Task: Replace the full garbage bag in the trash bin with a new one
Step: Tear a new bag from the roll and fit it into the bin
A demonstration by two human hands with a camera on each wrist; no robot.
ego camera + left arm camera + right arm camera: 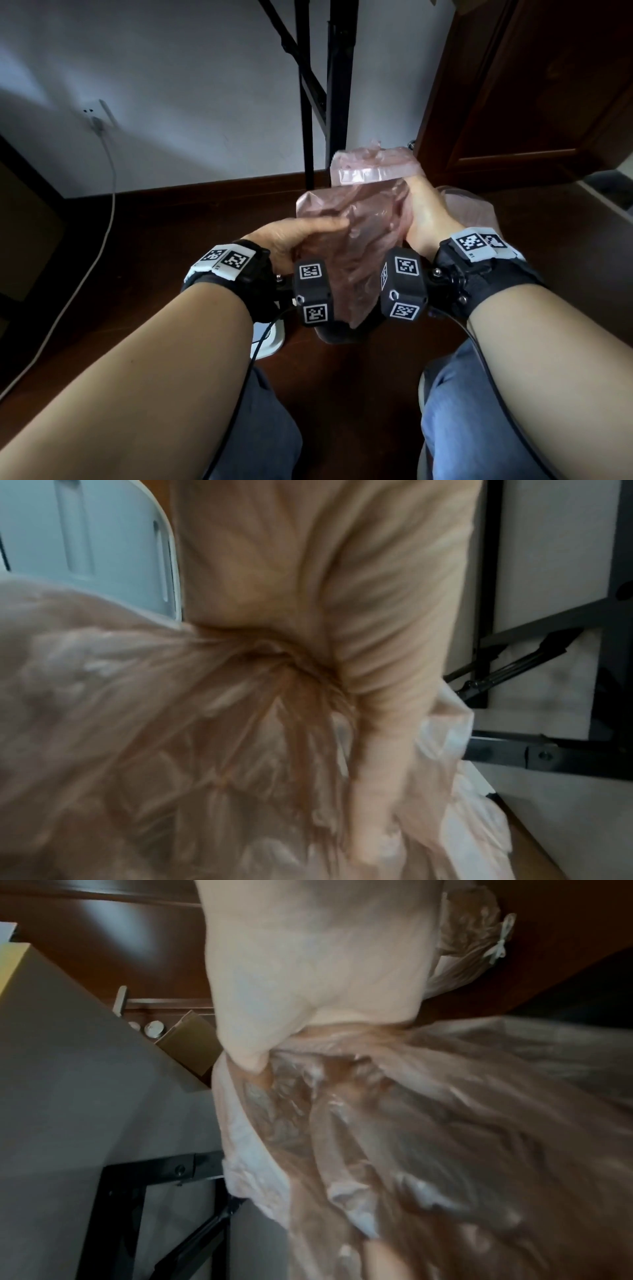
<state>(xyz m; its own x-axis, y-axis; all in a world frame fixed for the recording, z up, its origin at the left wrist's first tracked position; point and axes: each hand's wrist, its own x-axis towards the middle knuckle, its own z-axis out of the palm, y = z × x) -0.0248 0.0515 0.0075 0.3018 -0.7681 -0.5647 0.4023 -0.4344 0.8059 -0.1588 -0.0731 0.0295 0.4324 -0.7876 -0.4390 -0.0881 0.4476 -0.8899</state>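
Observation:
I hold a thin pink see-through garbage bag (356, 246) up between both hands above the dark floor. My left hand (308, 233) grips its left side, thumb laid across the front. My right hand (423, 212) grips the right side near the folded top hem. The film bunches into each fist in the wrist views (137, 723) (445, 1123). A second pink bag (472, 205), tied with a white drawstring (500, 939), lies on the floor just beyond my right hand. A white bin-like object (272, 337) shows under my left wrist, mostly hidden.
Black folding table legs (329, 102) stand against the white wall straight ahead. A dark wooden door (531, 85) is at the right. A white cable (106, 192) hangs from a wall socket at the left. My knees in jeans (462, 411) fill the bottom.

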